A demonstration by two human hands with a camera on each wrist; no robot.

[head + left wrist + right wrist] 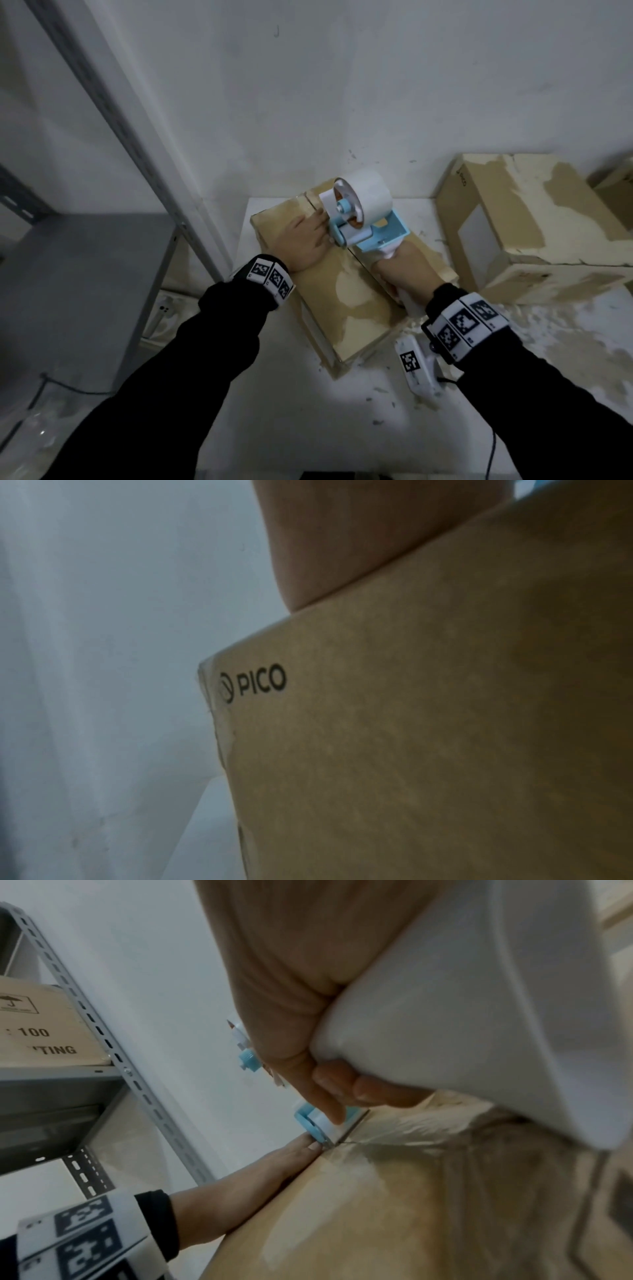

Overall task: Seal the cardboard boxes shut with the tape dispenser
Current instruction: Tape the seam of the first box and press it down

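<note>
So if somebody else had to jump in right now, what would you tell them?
Left hand lies flat on the box, holding its flaps down.
Right hand grips the tape dispenser by its handle, its front on the centre seam towards the far end.
A second box stands to the right.
Done: flaps closed.
Left: tape along the seam, then check the other box.
</note>
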